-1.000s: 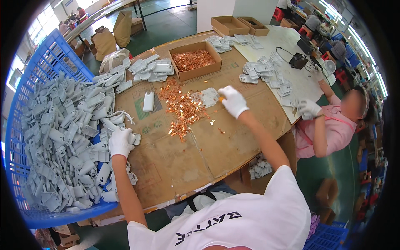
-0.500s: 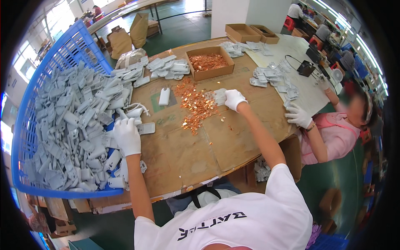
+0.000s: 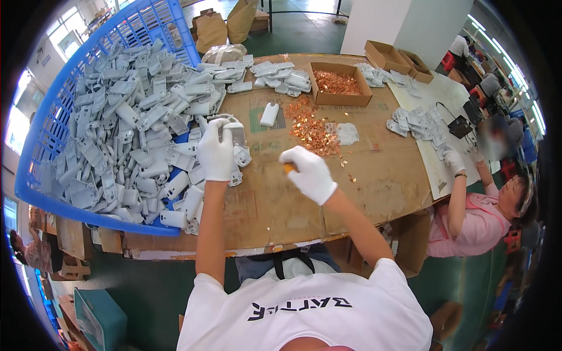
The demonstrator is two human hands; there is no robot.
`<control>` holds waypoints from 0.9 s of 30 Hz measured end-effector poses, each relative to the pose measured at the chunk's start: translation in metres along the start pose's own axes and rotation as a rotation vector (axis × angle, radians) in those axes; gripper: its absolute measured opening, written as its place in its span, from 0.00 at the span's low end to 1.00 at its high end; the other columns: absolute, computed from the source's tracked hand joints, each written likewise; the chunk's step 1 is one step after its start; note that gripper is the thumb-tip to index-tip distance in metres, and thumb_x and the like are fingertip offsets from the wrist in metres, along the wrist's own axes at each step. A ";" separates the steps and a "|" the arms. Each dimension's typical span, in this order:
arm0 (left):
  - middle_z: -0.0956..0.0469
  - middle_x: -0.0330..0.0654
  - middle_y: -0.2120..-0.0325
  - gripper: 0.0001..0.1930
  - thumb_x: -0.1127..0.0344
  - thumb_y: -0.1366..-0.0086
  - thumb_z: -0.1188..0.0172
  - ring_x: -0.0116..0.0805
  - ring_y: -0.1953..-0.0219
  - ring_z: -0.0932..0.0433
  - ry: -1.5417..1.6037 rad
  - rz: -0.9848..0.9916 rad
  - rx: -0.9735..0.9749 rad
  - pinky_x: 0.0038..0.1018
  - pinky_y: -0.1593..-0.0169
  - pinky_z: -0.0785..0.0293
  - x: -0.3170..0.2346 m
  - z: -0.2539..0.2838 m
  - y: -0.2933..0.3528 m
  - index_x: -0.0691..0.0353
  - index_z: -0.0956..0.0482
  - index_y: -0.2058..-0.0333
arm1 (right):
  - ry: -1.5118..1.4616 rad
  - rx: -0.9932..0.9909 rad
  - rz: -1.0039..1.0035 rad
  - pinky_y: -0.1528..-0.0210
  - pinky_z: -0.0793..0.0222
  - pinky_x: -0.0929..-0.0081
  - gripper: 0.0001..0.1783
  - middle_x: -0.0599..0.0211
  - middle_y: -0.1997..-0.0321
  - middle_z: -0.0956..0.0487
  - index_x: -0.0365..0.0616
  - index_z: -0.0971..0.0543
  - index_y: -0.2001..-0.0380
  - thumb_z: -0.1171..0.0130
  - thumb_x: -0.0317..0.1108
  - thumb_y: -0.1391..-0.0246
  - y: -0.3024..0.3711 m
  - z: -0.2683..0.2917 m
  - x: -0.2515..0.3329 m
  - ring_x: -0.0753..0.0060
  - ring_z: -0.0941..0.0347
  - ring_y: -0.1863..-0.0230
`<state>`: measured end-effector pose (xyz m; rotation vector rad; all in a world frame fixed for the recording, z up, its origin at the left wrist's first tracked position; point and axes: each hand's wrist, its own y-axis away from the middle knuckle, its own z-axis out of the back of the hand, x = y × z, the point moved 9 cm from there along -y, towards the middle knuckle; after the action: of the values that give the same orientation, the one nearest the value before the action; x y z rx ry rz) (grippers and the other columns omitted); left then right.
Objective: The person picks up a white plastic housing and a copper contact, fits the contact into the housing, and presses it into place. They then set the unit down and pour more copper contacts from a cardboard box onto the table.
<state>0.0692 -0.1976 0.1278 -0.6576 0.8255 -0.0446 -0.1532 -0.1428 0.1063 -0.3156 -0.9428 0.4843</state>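
Note:
My gloved left hand (image 3: 216,153) is at the right edge of the heap of pale grey plastic housings (image 3: 140,128), its thumb and fingers closed on one housing (image 3: 236,132). My gloved right hand (image 3: 310,175) is above the cardboard-covered table, fingers curled round a small orange object (image 3: 288,168), most of it hidden by the glove. Beyond it lies a loose pile of small copper-coloured metal pieces (image 3: 313,133). A translucent, pale flat piece (image 3: 348,134) rests against the pile's right side. One white housing (image 3: 269,114) lies apart, left of the pile.
A large blue plastic basket (image 3: 96,221) holds the heap at left. An open cardboard box (image 3: 342,100) contains more copper pieces. More housings (image 3: 415,126) lie near a co-worker in pink (image 3: 468,219), whose gloved hands are at the table's right side. Two shallow boxes (image 3: 386,55) stand behind.
My right hand has left the pale piece by the copper pile and come back toward me and left. My left hand now grips a housing at the heap's edge. The whole view has shifted.

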 end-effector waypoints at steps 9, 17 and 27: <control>0.22 0.49 0.53 0.14 0.72 0.34 0.45 0.37 0.55 0.19 0.421 0.140 0.080 0.34 0.53 0.22 -0.003 -0.031 0.039 0.60 0.25 0.50 | -0.819 -0.250 -0.442 0.62 0.22 0.77 0.09 0.70 0.61 0.21 0.38 0.23 0.60 0.47 0.17 0.42 0.018 -0.054 -0.029 0.80 0.23 0.61; 0.19 0.42 0.63 0.17 0.72 0.42 0.37 0.26 0.63 0.19 0.667 0.551 0.706 0.24 0.60 0.22 -0.018 -0.062 0.114 0.69 0.25 0.53 | -0.212 -0.497 -0.111 0.58 0.26 0.73 0.16 0.63 0.63 0.24 0.41 0.23 0.63 0.40 0.13 0.57 0.034 0.010 -0.003 0.65 0.24 0.61; 0.19 0.50 0.59 0.20 0.74 0.43 0.39 0.44 0.56 0.18 0.381 0.221 0.292 0.32 0.52 0.24 -0.070 -0.046 0.124 0.60 0.23 0.50 | 0.166 -0.360 0.001 0.55 0.26 0.68 0.14 0.60 0.58 0.24 0.44 0.18 0.69 0.34 0.19 0.64 0.039 0.021 0.030 0.59 0.24 0.57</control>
<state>-0.0369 -0.1020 0.0826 -0.2812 1.2277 -0.0902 -0.1659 -0.0928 0.1203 -0.6718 -0.8653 0.2820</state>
